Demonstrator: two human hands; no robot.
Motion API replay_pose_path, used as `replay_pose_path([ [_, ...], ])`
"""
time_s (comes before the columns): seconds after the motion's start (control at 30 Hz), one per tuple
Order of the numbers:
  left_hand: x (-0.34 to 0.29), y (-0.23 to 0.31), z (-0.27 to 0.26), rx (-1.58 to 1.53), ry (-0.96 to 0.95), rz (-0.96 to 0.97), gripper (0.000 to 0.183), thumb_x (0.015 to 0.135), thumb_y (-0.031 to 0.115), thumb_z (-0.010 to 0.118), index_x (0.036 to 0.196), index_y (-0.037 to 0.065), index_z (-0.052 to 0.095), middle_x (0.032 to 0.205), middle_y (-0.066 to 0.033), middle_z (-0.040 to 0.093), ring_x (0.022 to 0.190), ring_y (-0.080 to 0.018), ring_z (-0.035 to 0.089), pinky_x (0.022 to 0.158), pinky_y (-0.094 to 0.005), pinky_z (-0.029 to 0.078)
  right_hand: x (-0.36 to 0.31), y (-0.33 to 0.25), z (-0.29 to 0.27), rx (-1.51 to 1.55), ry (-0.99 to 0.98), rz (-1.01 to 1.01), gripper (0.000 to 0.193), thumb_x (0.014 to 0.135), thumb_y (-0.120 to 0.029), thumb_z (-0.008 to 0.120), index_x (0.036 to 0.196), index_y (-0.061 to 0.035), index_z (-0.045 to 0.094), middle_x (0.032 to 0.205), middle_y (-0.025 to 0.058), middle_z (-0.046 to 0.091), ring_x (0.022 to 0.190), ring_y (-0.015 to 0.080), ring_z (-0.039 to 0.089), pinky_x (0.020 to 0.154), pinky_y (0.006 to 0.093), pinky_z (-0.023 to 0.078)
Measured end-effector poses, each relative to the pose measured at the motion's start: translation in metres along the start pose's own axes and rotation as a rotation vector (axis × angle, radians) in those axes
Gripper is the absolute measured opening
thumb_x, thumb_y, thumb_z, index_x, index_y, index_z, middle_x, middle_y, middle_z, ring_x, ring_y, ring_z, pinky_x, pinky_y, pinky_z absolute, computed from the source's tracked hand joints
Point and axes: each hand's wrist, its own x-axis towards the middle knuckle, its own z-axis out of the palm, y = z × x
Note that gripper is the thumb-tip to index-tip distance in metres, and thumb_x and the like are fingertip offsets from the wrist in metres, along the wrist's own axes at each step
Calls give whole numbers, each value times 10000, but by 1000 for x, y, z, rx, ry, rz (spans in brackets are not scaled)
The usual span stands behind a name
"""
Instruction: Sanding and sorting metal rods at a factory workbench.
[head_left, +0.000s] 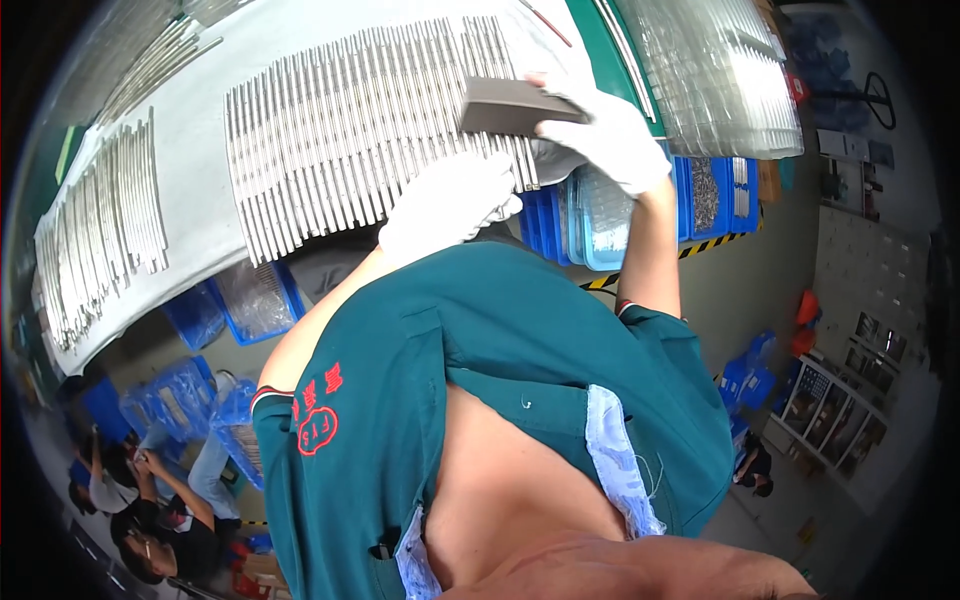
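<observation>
A long row of slim silver metal rods (330,130) lies side by side on a white-covered table. My right hand (620,140), in a white glove, grips a dark grey rectangular block (505,108) between thumb and fingers. The block is over the right end of the row, hiding parts of the rods there; whether it touches them I cannot tell. My left hand (450,205), also gloved in white, is at the near ends of the rods, just below the block. Its fingers are curled together, and what they hold, if anything, is hidden.
A second group of rods (110,215) lies at the table's left. Stacked clear plastic trays (715,75) stand at the far right. Blue bins (545,225) sit below the table's near edge, one with small parts (706,195). Other people (165,520) are at the lower left.
</observation>
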Motion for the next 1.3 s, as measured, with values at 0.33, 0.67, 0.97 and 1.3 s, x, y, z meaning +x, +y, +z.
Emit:
replay_pose_path([
  [0.33,-5,-7,8,50,4,36,354,876,181,736,1197,49,664,1085,-137,716,942,-311,693,832,-434,553,5,-11,-5,122,-61,-21,494,887,-168,740,1370,-111,651,1343,128,666,1187,240,642,1018,332,498],
  [0.67,-2,-4,5,132,159,191,378,879,163,716,1219,16,639,997,-123,716,896,-307,685,787,-432,541,-3,-6,1,21,-17,-40,494,893,-233,739,1365,-120,648,1302,154,673,1132,291,664,996,348,509],
  [0.97,-3,-1,5,-8,149,100,381,881,144,699,1217,-21,625,951,-116,718,868,-308,680,789,-433,542,-3,-5,0,144,-35,11,503,886,-222,746,1374,-157,642,1387,101,635,1181,294,648,1007,359,505],
  [1.3,2,1,-1,154,92,130,374,891,196,710,1216,21,648,924,-119,712,864,-283,694,760,-381,545,-24,5,-31,-3,-1,88,544,870,-227,770,1378,-84,637,1341,137,672,1228,200,624,1062,337,461],
])
